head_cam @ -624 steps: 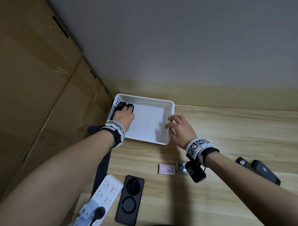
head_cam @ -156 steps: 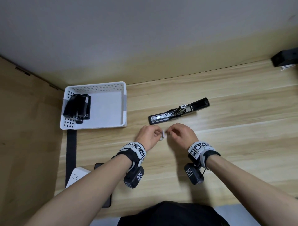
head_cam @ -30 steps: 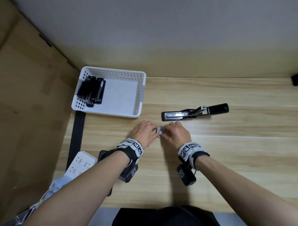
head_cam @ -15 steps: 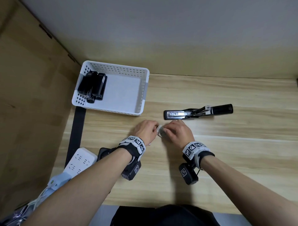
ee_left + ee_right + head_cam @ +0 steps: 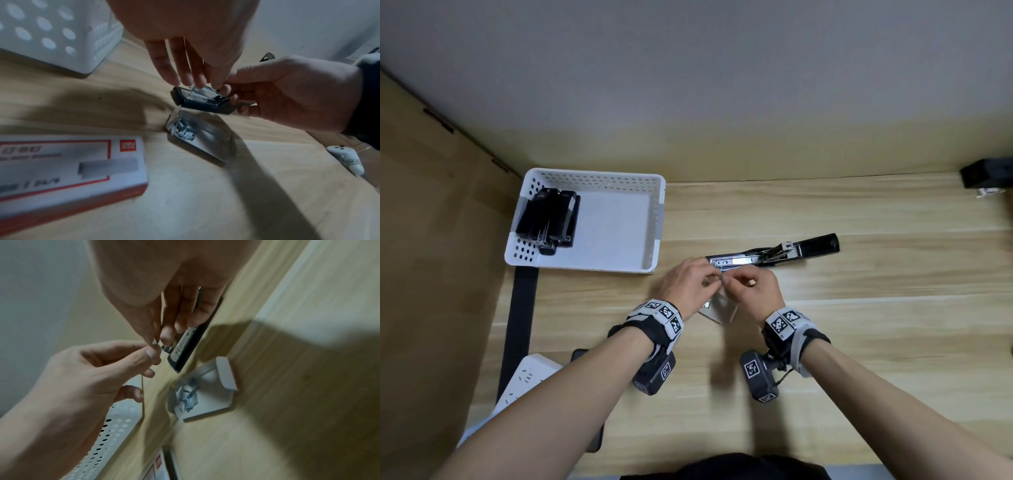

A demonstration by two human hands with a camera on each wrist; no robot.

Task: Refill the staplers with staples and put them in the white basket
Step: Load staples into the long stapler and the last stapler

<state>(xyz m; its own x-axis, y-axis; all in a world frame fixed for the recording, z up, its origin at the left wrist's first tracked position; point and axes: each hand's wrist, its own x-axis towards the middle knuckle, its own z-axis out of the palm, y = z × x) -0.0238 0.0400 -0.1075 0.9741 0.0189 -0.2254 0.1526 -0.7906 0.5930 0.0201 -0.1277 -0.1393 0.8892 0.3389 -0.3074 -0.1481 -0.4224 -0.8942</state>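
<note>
A black stapler [image 5: 774,255] lies swung open on the wooden table, its metal staple channel [image 5: 202,97] facing up. Just above its front end my left hand [image 5: 714,279] and right hand [image 5: 727,281] meet. Both pinch a small staple strip [image 5: 155,342] between thumb and fingertips. An open staple tray [image 5: 714,310] holding loose staples [image 5: 188,396] lies on the table right under my hands. The white basket [image 5: 657,212] stands at the back left with black staplers [image 5: 549,219] lying along its left wall.
The printed staple box sleeve [image 5: 72,162] lies near my left wrist. A white power strip [image 5: 527,377], a dark phone and a black strap [image 5: 520,325] occupy the near left. Cardboard panels wall the left side. A black device [image 5: 979,174] sits at the far right.
Both hands have lifted from the staple tray and moved forward to the open stapler's front end, pinching a staple strip. The tray now shows uncovered beneath them.
</note>
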